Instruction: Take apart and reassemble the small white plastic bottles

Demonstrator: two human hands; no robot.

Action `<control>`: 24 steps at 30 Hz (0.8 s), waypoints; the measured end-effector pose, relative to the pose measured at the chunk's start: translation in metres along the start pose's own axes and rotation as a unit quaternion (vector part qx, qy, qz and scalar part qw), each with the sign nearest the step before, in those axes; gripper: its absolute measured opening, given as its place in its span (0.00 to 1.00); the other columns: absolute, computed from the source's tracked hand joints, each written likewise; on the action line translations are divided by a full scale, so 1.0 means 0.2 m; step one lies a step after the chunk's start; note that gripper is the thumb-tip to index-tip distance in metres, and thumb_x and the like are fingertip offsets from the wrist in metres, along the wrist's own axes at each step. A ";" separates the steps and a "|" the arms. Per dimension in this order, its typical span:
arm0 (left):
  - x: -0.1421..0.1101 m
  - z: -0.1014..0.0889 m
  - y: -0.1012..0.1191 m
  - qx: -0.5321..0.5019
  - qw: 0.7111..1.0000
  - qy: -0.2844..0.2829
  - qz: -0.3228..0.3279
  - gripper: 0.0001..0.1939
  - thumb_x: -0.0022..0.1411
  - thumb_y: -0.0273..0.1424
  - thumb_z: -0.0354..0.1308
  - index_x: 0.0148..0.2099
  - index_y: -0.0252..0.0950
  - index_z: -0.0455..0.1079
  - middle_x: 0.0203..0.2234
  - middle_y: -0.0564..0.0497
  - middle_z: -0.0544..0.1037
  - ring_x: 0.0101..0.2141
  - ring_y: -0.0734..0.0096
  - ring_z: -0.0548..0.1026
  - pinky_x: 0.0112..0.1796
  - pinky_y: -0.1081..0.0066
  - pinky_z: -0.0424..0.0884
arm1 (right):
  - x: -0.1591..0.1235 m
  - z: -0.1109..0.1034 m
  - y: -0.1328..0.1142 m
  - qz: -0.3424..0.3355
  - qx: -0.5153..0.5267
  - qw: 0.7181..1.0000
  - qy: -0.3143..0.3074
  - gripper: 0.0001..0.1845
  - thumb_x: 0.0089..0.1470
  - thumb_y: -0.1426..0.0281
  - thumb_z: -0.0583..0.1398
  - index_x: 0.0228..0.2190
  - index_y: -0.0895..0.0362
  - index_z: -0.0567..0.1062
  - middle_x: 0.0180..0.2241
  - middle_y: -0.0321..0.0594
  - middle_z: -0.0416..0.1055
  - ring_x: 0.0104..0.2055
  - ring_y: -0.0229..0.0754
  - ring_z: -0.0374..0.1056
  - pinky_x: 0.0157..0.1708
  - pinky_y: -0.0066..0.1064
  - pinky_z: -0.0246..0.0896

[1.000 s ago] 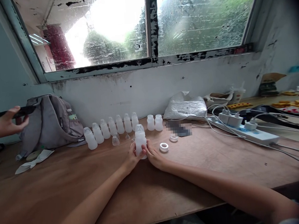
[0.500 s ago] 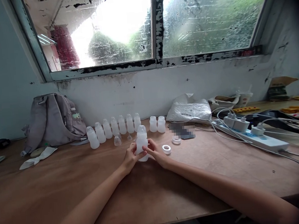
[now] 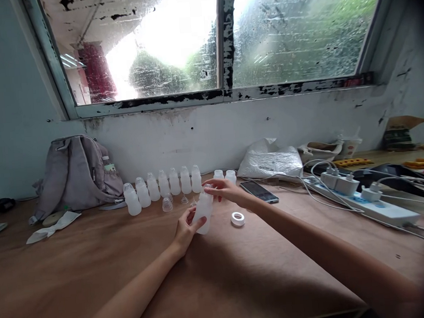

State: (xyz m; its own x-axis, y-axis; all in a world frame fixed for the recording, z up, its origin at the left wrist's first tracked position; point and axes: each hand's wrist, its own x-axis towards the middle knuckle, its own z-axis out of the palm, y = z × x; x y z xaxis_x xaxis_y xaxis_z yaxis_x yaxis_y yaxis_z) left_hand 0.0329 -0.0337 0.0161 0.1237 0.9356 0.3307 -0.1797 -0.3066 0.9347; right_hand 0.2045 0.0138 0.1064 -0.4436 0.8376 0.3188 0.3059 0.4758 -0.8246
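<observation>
My left hand [image 3: 188, 230] is wrapped round the body of a frosted white baby bottle [image 3: 202, 217], which leans to the right, its base close to the table. At the top of that bottle, my right hand [image 3: 224, 190] pinches the cap end; its fingers partly hide the top. A row of similar capped bottles [image 3: 174, 182] stands behind. Between the row and my left hand are a clear dome cap [image 3: 167, 204] and a clear teat [image 3: 185, 198]. A white screw ring [image 3: 237, 219] lies right of the held bottle. Two bottles without caps [image 3: 230, 176] are partly hidden behind my right hand.
A grey backpack [image 3: 77, 175] leans against the wall at left, with a white tissue [image 3: 54, 227] before it. To the right lie a phone [image 3: 260, 192], a silvery plastic bag [image 3: 270, 160] and a white power strip [image 3: 378, 208] with chargers and cables.
My right hand has gone from the bottle's body up to its top. The bottle now tilts right instead of standing upright. The second white ring is out of sight where my right forearm passes.
</observation>
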 end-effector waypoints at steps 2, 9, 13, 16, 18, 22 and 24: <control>0.02 -0.01 -0.03 0.040 0.999 0.019 0.001 0.25 0.46 0.35 0.62 0.47 0.34 0.64 0.45 0.42 0.70 0.46 0.59 0.67 0.47 0.63 0.62 | 0.06 -0.05 -0.02 -0.014 -0.037 0.999 -0.022 0.22 0.42 0.56 0.59 0.38 0.56 0.73 0.24 0.36 0.65 0.25 0.34 0.60 0.20 0.23 0.54; 0.06 -0.07 -0.11 0.236 0.970 0.055 0.006 0.26 0.48 0.30 0.59 0.51 0.36 0.59 0.49 0.43 0.64 0.50 0.62 0.61 0.47 0.63 0.61 | 0.44 -0.24 -0.07 0.049 -0.288 0.956 0.026 0.22 0.38 0.62 0.63 0.37 0.56 0.73 0.30 0.38 0.68 0.29 0.36 0.62 0.26 0.24 0.55; 0.04 -0.07 -0.10 0.349 0.936 0.014 0.045 0.21 0.51 0.28 0.55 0.49 0.34 0.60 0.45 0.44 0.66 0.47 0.65 0.64 0.47 0.64 0.61 | 0.59 -0.21 0.03 0.128 -0.355 0.924 0.066 0.19 0.37 0.64 0.64 0.36 0.55 0.74 0.34 0.40 0.69 0.35 0.40 0.63 0.32 0.27 0.57; 0.00 -0.06 -0.08 0.476 0.872 -0.043 0.105 0.16 0.53 0.28 0.52 0.46 0.35 0.63 0.42 0.46 0.68 0.46 0.64 0.63 0.47 0.64 0.59 | 0.64 -0.18 0.13 0.160 -0.374 0.909 0.089 0.19 0.37 0.65 0.63 0.36 0.55 0.73 0.35 0.42 0.69 0.38 0.44 0.63 0.35 0.33 0.56; -0.02 -0.04 -0.06 0.544 0.826 -0.079 0.125 0.12 0.57 0.28 0.47 0.43 0.37 0.65 0.40 0.48 0.69 0.44 0.65 0.64 0.46 0.64 0.60 | 0.66 -0.17 0.19 0.170 -0.384 0.901 0.108 0.19 0.39 0.65 0.62 0.37 0.55 0.72 0.36 0.43 0.69 0.40 0.46 0.63 0.37 0.36 0.54; -0.04 -0.03 -0.04 0.598 0.785 -0.100 0.127 0.12 0.60 0.30 0.43 0.43 0.37 0.65 0.38 0.49 0.70 0.40 0.67 0.66 0.42 0.67 0.62 | 0.67 -0.15 0.27 0.162 -0.397 0.892 0.142 0.19 0.44 0.65 0.58 0.41 0.55 0.69 0.39 0.44 0.68 0.45 0.48 0.60 0.40 0.37 0.52; -0.03 -0.04 -0.04 0.605 0.779 -0.102 0.131 0.12 0.60 0.31 0.43 0.43 0.38 0.65 0.38 0.49 0.70 0.40 0.67 0.66 0.42 0.68 0.62 | 0.67 -0.14 0.29 0.153 -0.400 0.890 0.154 0.19 0.47 0.64 0.57 0.43 0.54 0.67 0.41 0.44 0.67 0.46 0.48 0.59 0.40 0.36 0.51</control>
State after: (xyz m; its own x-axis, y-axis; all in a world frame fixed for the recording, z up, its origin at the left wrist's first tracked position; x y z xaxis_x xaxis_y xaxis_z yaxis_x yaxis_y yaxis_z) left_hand 0.0263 -0.0366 0.0060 0.4121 0.8042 0.4283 0.8108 -0.5381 0.2303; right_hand 0.1861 0.1615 0.1135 -0.0227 0.9363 0.3505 0.9298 0.1486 -0.3367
